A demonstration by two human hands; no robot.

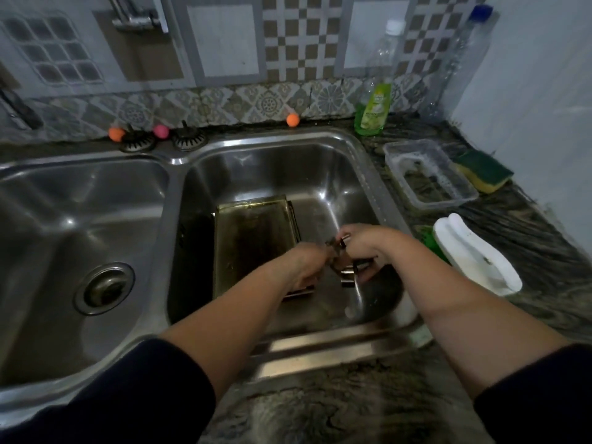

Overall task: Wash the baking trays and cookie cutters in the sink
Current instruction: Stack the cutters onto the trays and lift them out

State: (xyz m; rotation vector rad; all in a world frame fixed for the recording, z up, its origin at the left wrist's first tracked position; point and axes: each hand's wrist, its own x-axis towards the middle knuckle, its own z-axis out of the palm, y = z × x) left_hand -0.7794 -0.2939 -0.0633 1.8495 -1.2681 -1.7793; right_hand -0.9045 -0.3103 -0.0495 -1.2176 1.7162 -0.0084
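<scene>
Sleeves: two dark sleeves enter at the bottom edge of the frame, and bare forearms reach from them toward the middle.
Counter (336,408): dark speckled stone along the bottom and up the right side of the frame.
Left hand (307,262): low in the right basin, near the centre of the frame; its fingers are curled down and the grip seems to be on a small metal piece, but blur hides the contact.
Right hand (360,248): just beside the left hand; its fingers are curled round a small metal cookie cutter (347,274), which it holds over the basin floor.
Baking trays (256,238): stacked in the right basin, left of the hands; the top one is dark and stained, and its near corner lies under the left hand.
Sink (179,161): steel, with two basins; the left basin shows only its drain (104,288) in the lower left.
White holder (477,254): on the counter at the right, just beside the sink.
Clear tub (429,173): on the counter further back, with foam inside.
Sponge (483,169): yellow and green, just right of the tub.
Dish soap bottle (373,107): green, in the upper right by the tiled wall, near a clear empty bottle (461,62).
</scene>
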